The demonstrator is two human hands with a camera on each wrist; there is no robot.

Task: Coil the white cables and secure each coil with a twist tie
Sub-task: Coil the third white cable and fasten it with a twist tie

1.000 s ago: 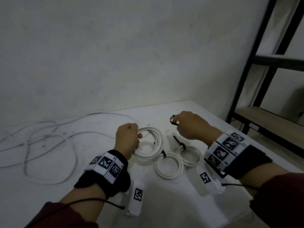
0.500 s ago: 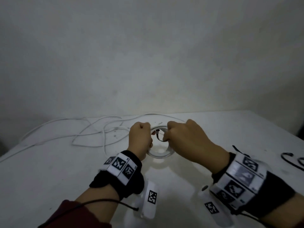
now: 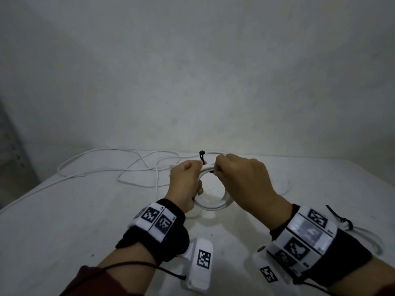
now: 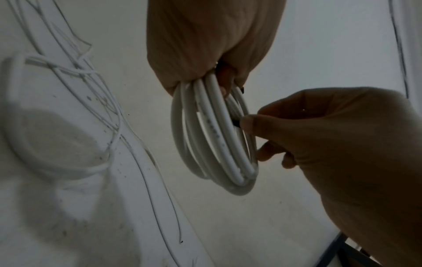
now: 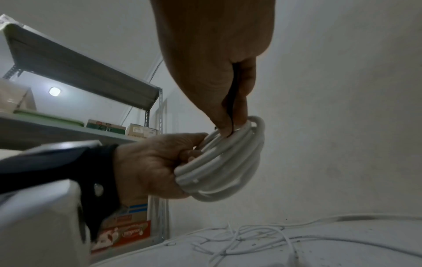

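A coil of white cable [image 3: 213, 207] is held upright above the table between both hands. My left hand [image 3: 186, 181] grips the coil's left side, fingers curled round the strands [image 4: 212, 135]. My right hand [image 3: 222, 170] pinches a black twist tie [image 5: 231, 108] against the top of the coil [image 5: 228, 162]. One end of the tie [image 3: 202, 157] sticks up between the two hands. In the left wrist view the right hand's fingertips [image 4: 247, 122] press the tie's dark end [image 4: 235, 123] onto the strands. How far the tie wraps round the coil is hidden by the fingers.
Loose white cable [image 3: 136, 167] lies tangled on the white table [image 3: 64, 221] at the back left. A coil bound with a black tie [image 3: 344, 221] lies at the right edge behind my right wrist. A metal shelf [image 5: 80, 75] with boxes stands off to one side.
My right hand brought the tie over to the coil in my left hand. Both hands now hold the coil raised, and one end of the tie sticks up. The view has swung left.
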